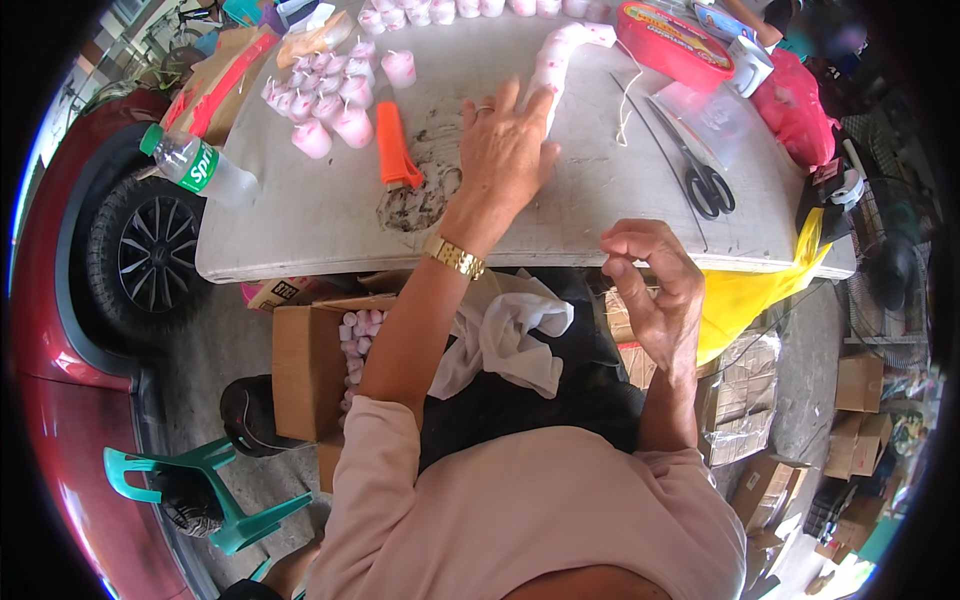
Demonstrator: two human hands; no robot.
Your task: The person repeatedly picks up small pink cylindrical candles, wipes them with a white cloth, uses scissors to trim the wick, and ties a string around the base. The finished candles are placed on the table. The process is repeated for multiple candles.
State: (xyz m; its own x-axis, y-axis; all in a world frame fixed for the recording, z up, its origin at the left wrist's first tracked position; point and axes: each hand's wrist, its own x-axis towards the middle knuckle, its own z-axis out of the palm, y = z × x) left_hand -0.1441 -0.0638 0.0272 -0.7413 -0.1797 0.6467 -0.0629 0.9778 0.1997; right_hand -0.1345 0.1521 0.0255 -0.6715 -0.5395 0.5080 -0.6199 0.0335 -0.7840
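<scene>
Pink shirt (560, 500) fronts a bent, pink-spotted white roll (553, 68).

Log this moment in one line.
left hand: spread, at pink-white row | right hand: nothing visibly held, by table edge | candles: left of row | scissors: right

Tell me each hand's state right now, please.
Left hand: open, spread at the spotted white roll.
Right hand: partly open, nothing visible in it.

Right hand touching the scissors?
Apart. The head view shows white tabletop between the right hand and the scissors.
</scene>
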